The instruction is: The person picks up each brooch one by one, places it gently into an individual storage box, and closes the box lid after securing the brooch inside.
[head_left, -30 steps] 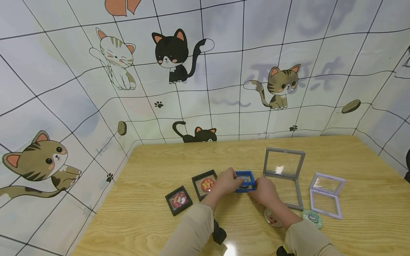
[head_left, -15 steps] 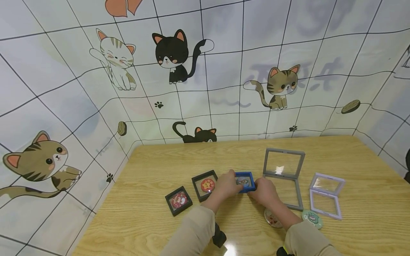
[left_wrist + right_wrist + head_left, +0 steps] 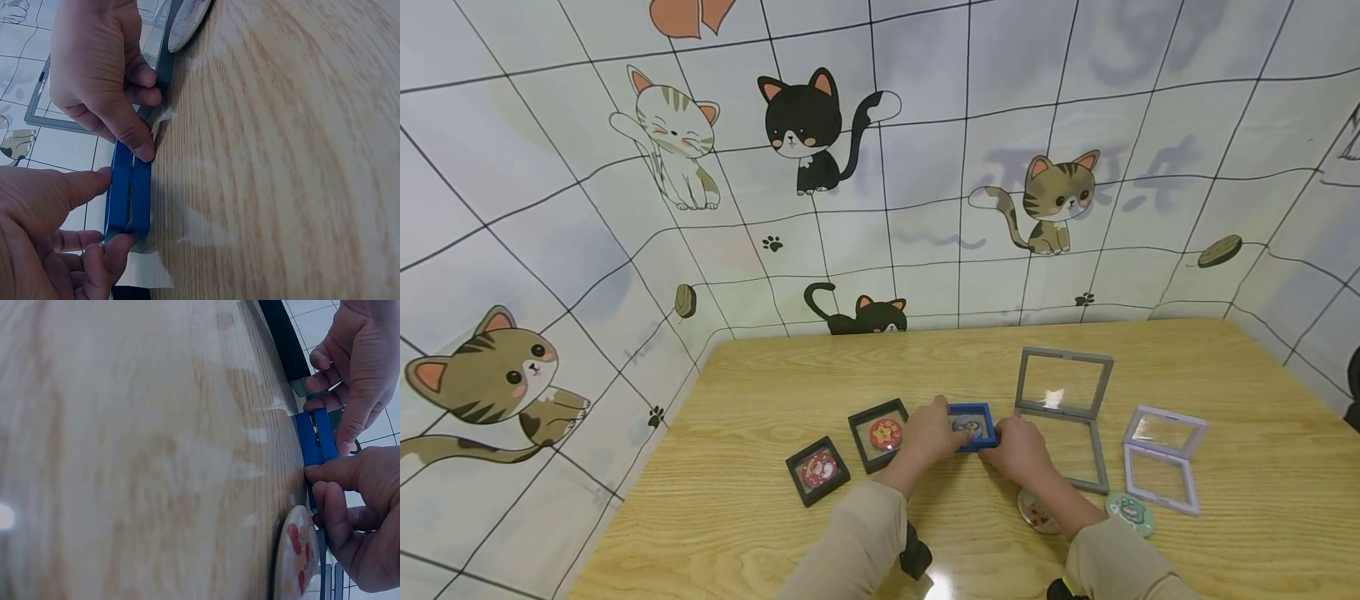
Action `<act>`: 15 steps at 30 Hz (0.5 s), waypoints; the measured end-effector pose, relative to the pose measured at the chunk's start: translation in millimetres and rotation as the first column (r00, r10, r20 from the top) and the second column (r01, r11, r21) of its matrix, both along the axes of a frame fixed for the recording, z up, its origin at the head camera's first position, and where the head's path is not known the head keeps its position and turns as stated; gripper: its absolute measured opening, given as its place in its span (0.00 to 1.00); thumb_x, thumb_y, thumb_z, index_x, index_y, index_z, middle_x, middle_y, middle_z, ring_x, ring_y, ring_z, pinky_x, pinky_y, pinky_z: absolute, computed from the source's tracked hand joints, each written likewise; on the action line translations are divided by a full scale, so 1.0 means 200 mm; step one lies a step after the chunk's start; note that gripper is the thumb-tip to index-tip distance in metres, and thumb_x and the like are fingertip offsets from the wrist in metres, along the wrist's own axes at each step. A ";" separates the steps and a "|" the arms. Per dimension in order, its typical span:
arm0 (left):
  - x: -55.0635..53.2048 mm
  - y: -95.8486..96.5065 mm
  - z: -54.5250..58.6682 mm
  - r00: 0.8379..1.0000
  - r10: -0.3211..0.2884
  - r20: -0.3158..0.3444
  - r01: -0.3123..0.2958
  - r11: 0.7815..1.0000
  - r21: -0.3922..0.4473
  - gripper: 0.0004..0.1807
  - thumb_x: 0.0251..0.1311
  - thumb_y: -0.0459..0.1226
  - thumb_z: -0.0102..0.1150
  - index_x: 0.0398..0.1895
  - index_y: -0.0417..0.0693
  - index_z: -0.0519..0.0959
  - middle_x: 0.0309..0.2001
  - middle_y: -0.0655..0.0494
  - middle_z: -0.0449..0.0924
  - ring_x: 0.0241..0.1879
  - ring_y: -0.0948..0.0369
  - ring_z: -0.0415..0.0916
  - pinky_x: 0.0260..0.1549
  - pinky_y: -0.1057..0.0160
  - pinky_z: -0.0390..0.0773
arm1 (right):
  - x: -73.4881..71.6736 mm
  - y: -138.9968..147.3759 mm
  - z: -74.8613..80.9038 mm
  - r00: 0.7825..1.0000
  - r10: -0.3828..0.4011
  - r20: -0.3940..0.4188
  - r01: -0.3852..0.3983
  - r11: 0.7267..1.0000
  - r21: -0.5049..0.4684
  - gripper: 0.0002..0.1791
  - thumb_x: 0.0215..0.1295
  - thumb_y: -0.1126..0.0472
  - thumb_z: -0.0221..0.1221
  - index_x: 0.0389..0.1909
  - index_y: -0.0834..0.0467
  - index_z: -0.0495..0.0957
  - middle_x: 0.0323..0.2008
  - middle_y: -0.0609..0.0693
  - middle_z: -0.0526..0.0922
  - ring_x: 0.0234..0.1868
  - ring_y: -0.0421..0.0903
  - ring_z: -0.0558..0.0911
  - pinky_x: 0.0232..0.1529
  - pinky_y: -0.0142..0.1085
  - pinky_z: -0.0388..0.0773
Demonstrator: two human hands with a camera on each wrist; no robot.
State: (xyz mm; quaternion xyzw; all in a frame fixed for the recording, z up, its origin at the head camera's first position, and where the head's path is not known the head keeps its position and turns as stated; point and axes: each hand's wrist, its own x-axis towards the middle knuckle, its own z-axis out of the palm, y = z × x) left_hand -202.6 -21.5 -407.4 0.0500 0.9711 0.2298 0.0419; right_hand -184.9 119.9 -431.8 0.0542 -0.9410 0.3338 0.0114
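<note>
A small blue display frame (image 3: 991, 425) with clear panes lies on the table in the head view, a round picture badge (image 3: 970, 426) inside it. My left hand (image 3: 928, 435) grips its left side. In the left wrist view, the left thumb rests on the upper face of the blue frame (image 3: 120, 195) and a finger touches its end. My right hand (image 3: 1021, 450) pinches the right side near the front corner. The two halves lie one on the other, with a thin slit between them, seen in the right wrist view along the edge of the blue frame (image 3: 309, 440).
To the left lie two black frames, one with a yellow-and-red badge (image 3: 885, 434), one with a red badge (image 3: 819, 469). A grey frame (image 3: 1101, 457) and a lilac frame (image 3: 1195, 486) stand opened at right. A green badge (image 3: 1130, 512) and another round badge (image 3: 1037, 510) lie nearer.
The blue frame's upper half, slightly raised a second ago, has come down onto the lower half under the left thumb. Both hands otherwise stay almost in place.
</note>
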 end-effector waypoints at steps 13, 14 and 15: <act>0.04 -0.01 0.00 1.000 0.012 0.003 -0.012 1.000 -0.006 0.25 0.45 0.51 0.66 0.39 0.44 0.72 0.25 0.53 0.74 0.23 0.60 0.69 0.19 0.64 0.66 | 0.04 -0.02 0.00 1.000 -0.024 0.000 0.024 1.000 -0.014 0.08 0.44 0.66 0.65 0.19 0.65 0.76 0.12 0.49 0.73 0.08 0.40 0.70 0.11 0.31 0.68; 0.04 -0.01 0.00 1.000 0.015 0.005 -0.015 1.000 -0.009 0.25 0.45 0.51 0.66 0.39 0.45 0.72 0.25 0.53 0.74 0.23 0.60 0.70 0.19 0.64 0.66 | 0.04 -0.02 0.00 1.000 -0.023 -0.005 0.023 1.000 -0.013 0.08 0.44 0.67 0.65 0.19 0.65 0.76 0.11 0.49 0.72 0.08 0.40 0.70 0.11 0.31 0.67; 0.04 -0.01 0.00 1.000 0.019 0.009 -0.019 1.000 -0.012 0.25 0.45 0.52 0.66 0.39 0.45 0.72 0.25 0.53 0.74 0.23 0.60 0.70 0.19 0.64 0.66 | 0.04 -0.02 0.00 1.000 -0.021 -0.011 0.021 1.000 -0.011 0.08 0.44 0.67 0.65 0.18 0.65 0.75 0.11 0.48 0.72 0.09 0.40 0.70 0.11 0.31 0.67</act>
